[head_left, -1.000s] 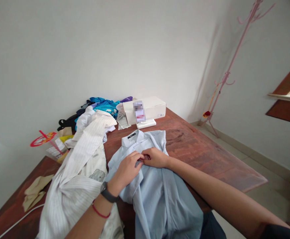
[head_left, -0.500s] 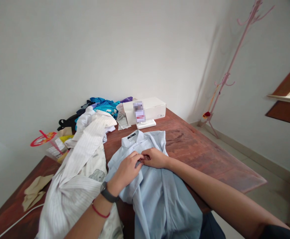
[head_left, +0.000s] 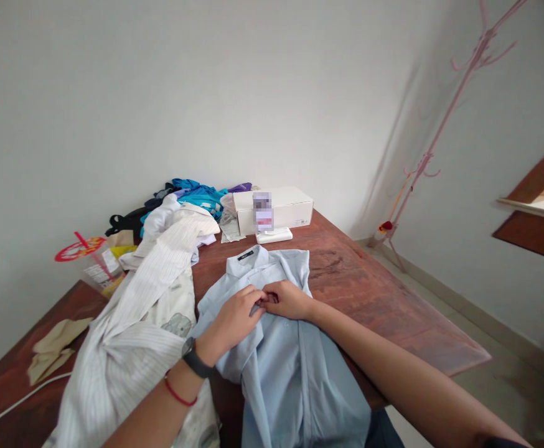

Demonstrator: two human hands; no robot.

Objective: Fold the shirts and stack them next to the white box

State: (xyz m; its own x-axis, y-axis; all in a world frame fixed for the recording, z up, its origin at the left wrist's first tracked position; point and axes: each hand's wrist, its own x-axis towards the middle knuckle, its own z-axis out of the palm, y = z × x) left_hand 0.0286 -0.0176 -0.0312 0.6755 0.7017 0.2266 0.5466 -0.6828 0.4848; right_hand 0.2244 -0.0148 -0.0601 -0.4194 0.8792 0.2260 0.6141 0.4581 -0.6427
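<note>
A light blue collared shirt (head_left: 290, 367) lies front up on the brown wooden table (head_left: 375, 292), collar toward the wall, its lower part hanging over the near edge. My left hand (head_left: 232, 320) and my right hand (head_left: 288, 300) meet on the shirt's chest just below the collar. The fingers of both pinch the fabric at the front placket, and what sits between the fingertips is too small to make out. A dark band and a red cord ring my left wrist.
A heap of striped white shirts (head_left: 145, 323) lies left of the blue shirt. Behind it are blue and purple clothes (head_left: 197, 194), a white box (head_left: 276, 208), a plastic cup with a red lid (head_left: 89, 261) and a beige cloth (head_left: 50, 348). A pink coat stand (head_left: 440, 118) rises at right.
The view has shifted slightly to the left and down. Both hands stay pinched at the same spot on the shirt front.
</note>
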